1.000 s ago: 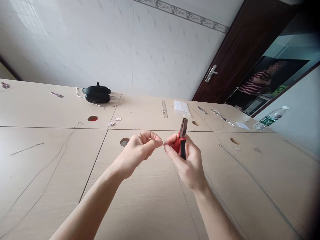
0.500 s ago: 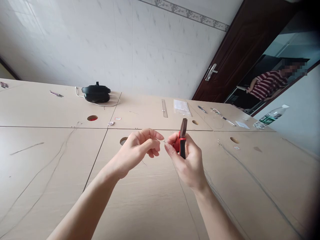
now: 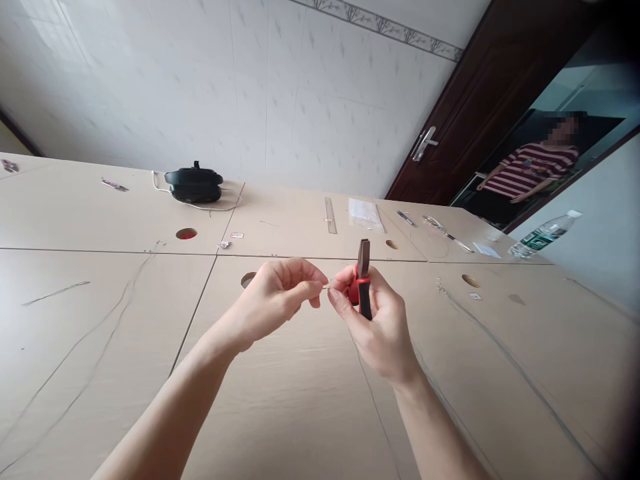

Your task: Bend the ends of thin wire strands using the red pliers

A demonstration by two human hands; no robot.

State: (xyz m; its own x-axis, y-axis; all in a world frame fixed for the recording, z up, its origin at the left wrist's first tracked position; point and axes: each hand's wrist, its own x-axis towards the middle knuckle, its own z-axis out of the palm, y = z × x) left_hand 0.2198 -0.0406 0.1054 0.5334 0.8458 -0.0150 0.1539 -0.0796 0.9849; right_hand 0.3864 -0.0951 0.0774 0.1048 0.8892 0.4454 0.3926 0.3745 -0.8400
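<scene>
My left hand (image 3: 280,297) pinches a tiny end of thin wire between thumb and forefinger. Facing it, my right hand (image 3: 377,327) is closed around red-and-black pliers (image 3: 365,283), whose dark jaws point up and away from me. The right thumb and forefinger also pinch the thin wire (image 3: 370,383), which trails down from them towards the near edge of the table. Both sets of fingertips nearly meet over the middle of the table; the small piece between them is too fine to make out.
On the table (image 3: 280,413) are a black case (image 3: 193,185) with a white cable, a ruler (image 3: 330,215), a plastic packet (image 3: 366,215), pens, loose wires and a water bottle (image 3: 545,235). A person in a striped shirt (image 3: 533,170) stands beyond the doorway.
My left thumb and forefinger have closed together on the wire end, near the right fingertips. The pliers have tilted slightly left. The person in the doorway has turned and shifted left.
</scene>
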